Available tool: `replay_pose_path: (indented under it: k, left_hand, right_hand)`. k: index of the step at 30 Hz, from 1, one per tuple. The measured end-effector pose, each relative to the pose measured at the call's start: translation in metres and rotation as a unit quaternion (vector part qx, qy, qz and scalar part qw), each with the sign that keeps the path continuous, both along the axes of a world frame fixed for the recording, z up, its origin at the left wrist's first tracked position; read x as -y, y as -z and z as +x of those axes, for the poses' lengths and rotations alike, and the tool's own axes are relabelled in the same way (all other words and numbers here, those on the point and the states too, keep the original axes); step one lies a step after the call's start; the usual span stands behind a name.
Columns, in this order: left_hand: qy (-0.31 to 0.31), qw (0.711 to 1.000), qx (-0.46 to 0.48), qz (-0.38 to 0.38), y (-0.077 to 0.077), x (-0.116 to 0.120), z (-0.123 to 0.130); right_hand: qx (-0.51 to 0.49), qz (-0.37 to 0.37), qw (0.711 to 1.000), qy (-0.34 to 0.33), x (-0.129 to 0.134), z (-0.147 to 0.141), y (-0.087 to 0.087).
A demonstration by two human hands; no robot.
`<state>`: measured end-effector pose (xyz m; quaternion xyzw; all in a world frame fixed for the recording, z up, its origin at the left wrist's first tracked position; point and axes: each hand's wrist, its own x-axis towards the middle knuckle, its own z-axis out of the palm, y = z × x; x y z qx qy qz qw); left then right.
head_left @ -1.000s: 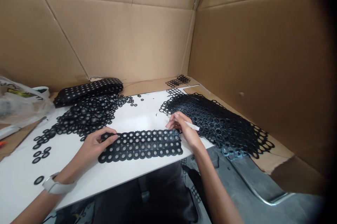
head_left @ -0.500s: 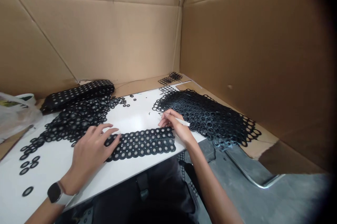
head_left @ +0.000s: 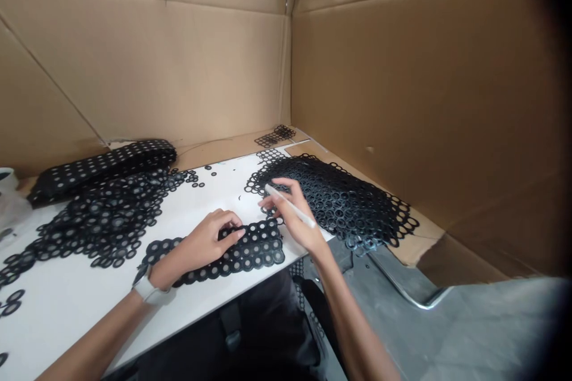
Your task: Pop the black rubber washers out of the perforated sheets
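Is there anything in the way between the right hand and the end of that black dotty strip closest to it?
Nothing visible is in the way. The right hand, holding a white pen-like tool, is beside the black strip's right end. The left hand lies across the strip farther left.

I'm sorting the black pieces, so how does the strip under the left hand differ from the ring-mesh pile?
The strip lies flat in neat rows, while the ring-mesh pile is heaped in overlapping layers. The strip's circles have pale centres; the rings at the pile's edges are open. The pile covers more space than the strip. Both are black and made up of joined round shapes.
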<state>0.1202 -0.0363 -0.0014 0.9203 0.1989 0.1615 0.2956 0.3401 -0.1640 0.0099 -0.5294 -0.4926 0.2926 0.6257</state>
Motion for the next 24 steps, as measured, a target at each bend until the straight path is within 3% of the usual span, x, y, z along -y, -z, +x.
replay_pose_path:
  k: [3,6,15,19,24]
  left_hand:
    - [0.003,0.996,0.015,-0.092,-0.001,0.005,-0.003]
    - [0.014,0.987,0.037,-0.157,0.002,0.009,-0.002]
    - [0.016,0.984,0.045,-0.172,0.007,0.014,-0.004]
    - [0.033,0.983,0.046,-0.177,0.005,0.014,-0.006]
    - [0.036,0.981,0.05,-0.185,0.008,0.014,-0.006]
  right_hand:
    - [0.017,0.003,1.0,0.024,0.025,-0.002,-0.023]
    - [0.025,-0.028,0.999,0.019,0.046,-0.006,-0.033]
    - [0.045,-0.109,0.988,-0.101,0.049,-0.01,-0.005]
    - [0.076,-0.134,0.982,-0.111,0.049,-0.013,0.001]
    - [0.037,-0.122,0.985,-0.117,0.051,-0.019,0.012]
